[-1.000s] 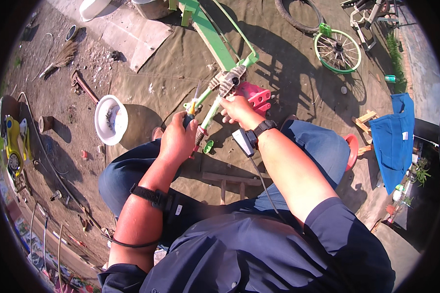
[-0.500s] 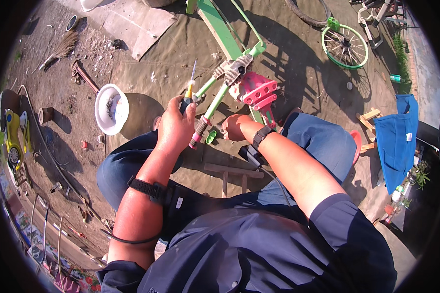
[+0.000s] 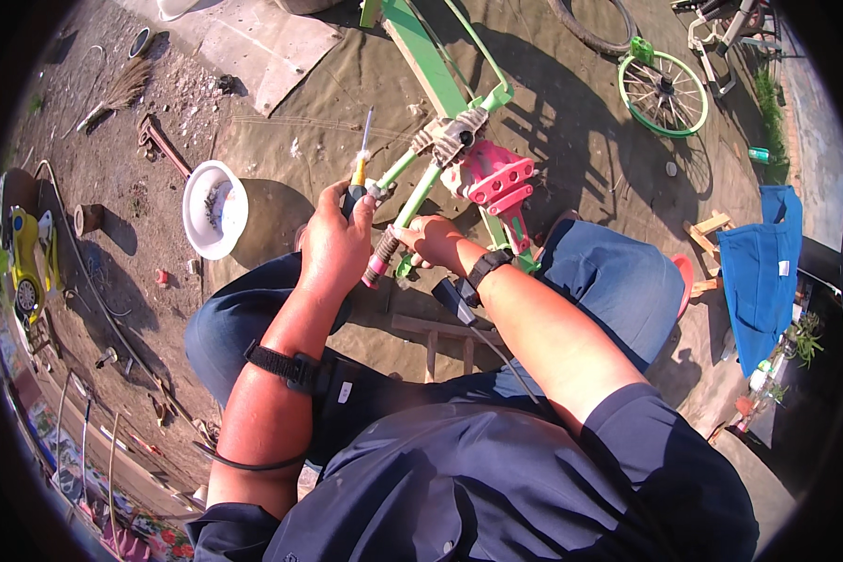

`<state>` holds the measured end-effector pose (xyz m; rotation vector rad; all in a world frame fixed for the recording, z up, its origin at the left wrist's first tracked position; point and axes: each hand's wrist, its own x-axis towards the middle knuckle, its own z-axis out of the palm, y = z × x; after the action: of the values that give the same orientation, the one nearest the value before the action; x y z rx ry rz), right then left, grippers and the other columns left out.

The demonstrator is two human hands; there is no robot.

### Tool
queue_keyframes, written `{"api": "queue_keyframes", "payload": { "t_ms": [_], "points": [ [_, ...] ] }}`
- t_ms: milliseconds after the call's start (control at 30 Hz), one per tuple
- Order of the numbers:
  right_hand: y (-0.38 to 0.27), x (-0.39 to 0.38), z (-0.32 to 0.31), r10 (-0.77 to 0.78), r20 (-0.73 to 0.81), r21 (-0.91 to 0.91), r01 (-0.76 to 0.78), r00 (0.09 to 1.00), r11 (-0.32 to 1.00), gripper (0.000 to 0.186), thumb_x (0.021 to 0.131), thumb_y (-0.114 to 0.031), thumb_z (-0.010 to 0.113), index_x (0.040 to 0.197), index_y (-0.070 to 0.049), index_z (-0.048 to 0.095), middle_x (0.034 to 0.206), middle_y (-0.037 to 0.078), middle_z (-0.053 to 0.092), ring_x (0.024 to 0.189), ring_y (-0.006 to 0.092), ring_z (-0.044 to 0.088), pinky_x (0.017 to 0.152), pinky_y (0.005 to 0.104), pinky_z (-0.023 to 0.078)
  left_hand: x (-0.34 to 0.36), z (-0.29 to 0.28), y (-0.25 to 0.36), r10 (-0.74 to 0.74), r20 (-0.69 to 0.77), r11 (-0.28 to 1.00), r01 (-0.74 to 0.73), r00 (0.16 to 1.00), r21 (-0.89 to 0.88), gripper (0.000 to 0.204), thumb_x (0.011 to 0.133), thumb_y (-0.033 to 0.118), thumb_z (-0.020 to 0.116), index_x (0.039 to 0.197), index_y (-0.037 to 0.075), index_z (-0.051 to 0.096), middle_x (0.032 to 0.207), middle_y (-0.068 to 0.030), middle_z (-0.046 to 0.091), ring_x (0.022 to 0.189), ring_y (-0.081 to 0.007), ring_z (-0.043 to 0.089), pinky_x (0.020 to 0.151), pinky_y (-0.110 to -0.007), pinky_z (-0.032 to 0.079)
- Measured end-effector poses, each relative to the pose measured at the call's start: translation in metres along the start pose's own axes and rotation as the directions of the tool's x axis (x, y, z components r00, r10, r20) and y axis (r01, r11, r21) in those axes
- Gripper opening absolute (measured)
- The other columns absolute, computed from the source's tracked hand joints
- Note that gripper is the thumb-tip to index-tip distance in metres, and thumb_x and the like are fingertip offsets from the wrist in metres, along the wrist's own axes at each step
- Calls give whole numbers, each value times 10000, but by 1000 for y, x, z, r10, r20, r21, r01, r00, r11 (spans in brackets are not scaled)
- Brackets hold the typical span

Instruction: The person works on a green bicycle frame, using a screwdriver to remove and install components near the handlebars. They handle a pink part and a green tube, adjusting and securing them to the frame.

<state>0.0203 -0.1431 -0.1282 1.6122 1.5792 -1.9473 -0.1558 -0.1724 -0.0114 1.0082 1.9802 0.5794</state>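
My left hand [image 3: 337,239] is closed around the handle of a screwdriver [image 3: 360,172] with a yellow and dark grip, its shaft pointing up and away from me. In front of me lies a green bicycle frame [image 3: 428,70] with cloth-like wrapping [image 3: 451,137] around a joint. One of its thin tubes runs toward me and ends in a brown-wrapped, pink-tipped end [image 3: 381,255]. My right hand [image 3: 428,241] has its fingers curled against that tube, just above the wrapped part; its fingertips are partly hidden. A pink perforated part [image 3: 496,178] sits beside the tube, right of the wrapped joint.
A white basin [image 3: 214,211] with small bits inside stands at the left, beside a red pipe wrench [image 3: 167,148]. A green wheel [image 3: 663,94] and a tire [image 3: 595,26] lie at the far right. A wooden stool [image 3: 440,330] is between my legs; a blue cloth [image 3: 761,272] hangs at the right.
My right hand has moved up and left, from beside the tube onto it, covering part of a small green piece. The left hand with the screwdriver has barely moved.
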Motion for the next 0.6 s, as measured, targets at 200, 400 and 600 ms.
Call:
{"api": "queue_keyframes", "payload": {
  "t_ms": [200,400,600],
  "points": [
    [1,-8,-16,-46,8,-72,47,999,996,416,927,-420,631,845,-12,651,664,100,656,582,190,640,575,338,511,0,-1,-1,11,-5,1000,-11,1000,-14,444,964,299,614,1272,-11,534,894,-237,697,862,-370,694,772,-438,519],
    [-9,-6,-45,21,-245,452,95,969,887,316,949,-282,664,1135,-36,594,882,18,640,669,121,610,565,269,505,-1,-1,1,36,-1,997,-36,999,-63,427,979,273,597,1267,-35,529,869,-233,691,836,-359,691,769,-431,513],
    [-14,20,-66,94,-341,747,208,935,632,269,960,-292,672,1031,-98,499,879,23,561,650,118,518,558,291,483,-2,-1,6,29,13,995,-27,999,-92,429,984,273,593,1264,-46,528,867,-228,690,831,-348,689,773,-426,511]
  ]
}}
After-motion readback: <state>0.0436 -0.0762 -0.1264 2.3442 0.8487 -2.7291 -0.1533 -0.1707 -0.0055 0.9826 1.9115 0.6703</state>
